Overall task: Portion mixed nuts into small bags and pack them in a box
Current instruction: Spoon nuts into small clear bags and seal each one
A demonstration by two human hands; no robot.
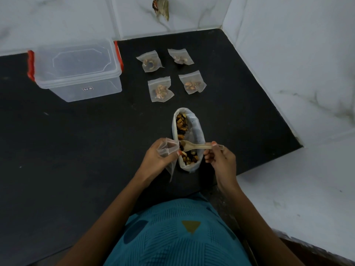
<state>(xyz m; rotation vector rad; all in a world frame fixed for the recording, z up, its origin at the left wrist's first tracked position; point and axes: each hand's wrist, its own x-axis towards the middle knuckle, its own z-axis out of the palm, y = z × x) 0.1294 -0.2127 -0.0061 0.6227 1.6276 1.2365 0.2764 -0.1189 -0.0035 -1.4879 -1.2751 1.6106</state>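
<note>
Your left hand [160,155] pinches an empty small bag [166,148] open, beside the nut pouch [194,131] | your right hand [219,158] pinches the spoon [194,145] by its handle, bowl at the bag's mouth | four filled bags [161,90] lie beyond the pouch | red-clipped clear box [76,70] stands far left; its sticker [87,89] is too small to read.
</note>
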